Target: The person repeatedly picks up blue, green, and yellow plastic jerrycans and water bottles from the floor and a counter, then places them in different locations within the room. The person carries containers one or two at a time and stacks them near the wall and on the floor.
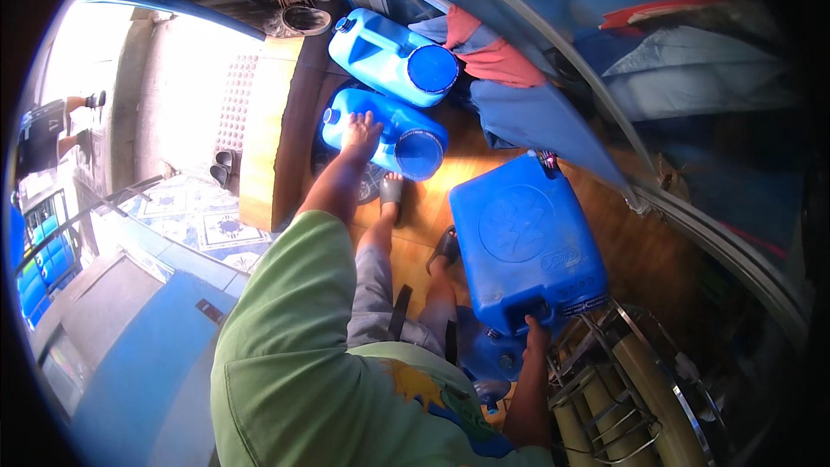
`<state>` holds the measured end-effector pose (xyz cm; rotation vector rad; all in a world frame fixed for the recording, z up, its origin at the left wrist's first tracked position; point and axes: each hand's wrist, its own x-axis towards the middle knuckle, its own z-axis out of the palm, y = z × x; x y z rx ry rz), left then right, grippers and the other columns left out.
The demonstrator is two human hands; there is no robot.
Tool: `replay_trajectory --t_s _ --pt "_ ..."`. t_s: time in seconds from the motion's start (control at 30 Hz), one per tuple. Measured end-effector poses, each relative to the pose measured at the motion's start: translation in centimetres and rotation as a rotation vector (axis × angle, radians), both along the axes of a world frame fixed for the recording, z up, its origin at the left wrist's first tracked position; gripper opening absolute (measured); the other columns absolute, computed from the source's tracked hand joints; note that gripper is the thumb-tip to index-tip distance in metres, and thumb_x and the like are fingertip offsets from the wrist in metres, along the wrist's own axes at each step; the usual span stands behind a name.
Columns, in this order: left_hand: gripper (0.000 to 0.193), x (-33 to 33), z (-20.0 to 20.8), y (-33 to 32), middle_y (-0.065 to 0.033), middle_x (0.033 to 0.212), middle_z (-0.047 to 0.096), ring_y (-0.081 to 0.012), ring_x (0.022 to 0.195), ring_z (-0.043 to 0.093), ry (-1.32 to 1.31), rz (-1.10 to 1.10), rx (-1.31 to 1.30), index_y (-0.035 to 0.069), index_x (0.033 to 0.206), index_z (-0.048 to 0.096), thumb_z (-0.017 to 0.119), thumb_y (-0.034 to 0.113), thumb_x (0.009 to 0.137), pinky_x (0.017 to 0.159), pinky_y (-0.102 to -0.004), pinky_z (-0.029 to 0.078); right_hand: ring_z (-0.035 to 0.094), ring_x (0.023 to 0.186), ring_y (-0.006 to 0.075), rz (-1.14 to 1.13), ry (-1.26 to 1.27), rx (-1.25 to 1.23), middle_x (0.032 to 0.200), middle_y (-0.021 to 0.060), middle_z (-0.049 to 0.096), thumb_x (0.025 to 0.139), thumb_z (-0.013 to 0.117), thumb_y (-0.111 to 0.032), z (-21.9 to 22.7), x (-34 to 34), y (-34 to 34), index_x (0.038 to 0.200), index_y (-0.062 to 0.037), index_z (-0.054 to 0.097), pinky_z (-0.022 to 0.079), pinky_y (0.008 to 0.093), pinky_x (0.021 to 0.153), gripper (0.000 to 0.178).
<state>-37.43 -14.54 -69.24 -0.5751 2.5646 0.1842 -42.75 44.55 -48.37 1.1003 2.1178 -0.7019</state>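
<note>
My left hand [363, 131] reaches out to a blue water jug [399, 125] with a round dark blue cap and rests on its top side, the fingers spread. A second jug of the same shape [380, 43] lies just beyond it. On the right, my right hand [536, 335] is closed around the handle of a large, boxy blue water container [527, 233]. Its broad side, with a raised round emblem, faces up. Part of the right thumb shows at the handle, while the other fingers are hidden.
More blue containers [497, 353] stand beside my legs. A metal rack [605, 398] is at the lower right. Blue and red cloths [510, 69] hang by a metal-framed glass panel. A wooden step [268, 138] lies at the left, with slippers [223, 169] beyond it. Another person [52, 134] is outside.
</note>
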Motion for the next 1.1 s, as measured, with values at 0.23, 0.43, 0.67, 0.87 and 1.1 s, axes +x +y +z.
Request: replay_trajectory --t_s 0.23,0.43,0.67,0.87,1.1 --pt "0.023 -0.1 8.9 -1.0 -0.0195 0.147 0.038 -0.0378 0.086 0.068 -0.040 0.002 0.419 0.012 0.102 0.067 0.063 0.017 0.079 0.080 -0.0431 0.055 0.051 0.121 0.0356 0.067 -0.106 0.196 0.136 0.0218 0.051 0.077 0.077 -0.026 -0.8 -2.2 -3.9 0.137 0.0063 0.043 0.042 0.0488 0.095 0.077" --pt "0.034 -4.0 20.1 -15.5 -0.0087 0.079 0.071 -0.0156 0.066 0.067 -0.114 0.142 1.028 0.007 0.102 0.071 0.075 0.020 0.072 0.061 -0.0315 0.055 0.062 0.105 0.0353 0.403 -0.116 0.179 0.118 0.0227 0.064 0.074 0.077 -0.031 -2.5 -2.8 -6.3 0.119 0.0101 0.059 0.048 0.0455 0.088 0.063" --pt "0.025 -11.7 16.5 -15.2 -0.0102 0.089 0.072 -0.0238 0.070 0.069 -0.048 0.053 0.440 0.010 0.091 0.072 0.074 0.023 0.070 0.065 -0.0351 0.055 0.054 0.115 0.0446 0.877 -0.193 -0.046 0.121 0.0313 0.057 0.069 0.074 -0.033 -3.0 -3.6 -14.3 0.115 0.0072 0.062 0.044 0.0454 0.099 0.063" --pt "0.024 -13.0 7.1 -16.7 -0.0108 0.146 0.043 -0.0310 0.140 0.032 0.057 -0.246 0.059 0.017 0.095 0.074 0.072 0.023 0.071 0.114 -0.0441 0.027 0.046 0.120 0.0441 1.082 0.125 0.166 0.133 0.0275 0.044 0.068 0.076 -0.025 -2.8 -3.2 -16.2 0.113 0.0033 0.062 0.038 0.0473 0.103 0.054" --pt "0.018 -15.3 0.3 -16.5 -0.0081 0.121 0.060 -0.0258 0.118 0.052 0.164 -0.275 0.058 0.011 0.086 0.075 0.064 0.022 0.077 0.106 -0.0417 0.035 0.039 0.129 0.0447 1.074 -0.079 0.198 0.137 0.0313 0.043 0.069 0.074 -0.037 -0.5 -4.5 -15.5 0.120 0.0020 0.060 0.032 0.0456 0.110 0.066"
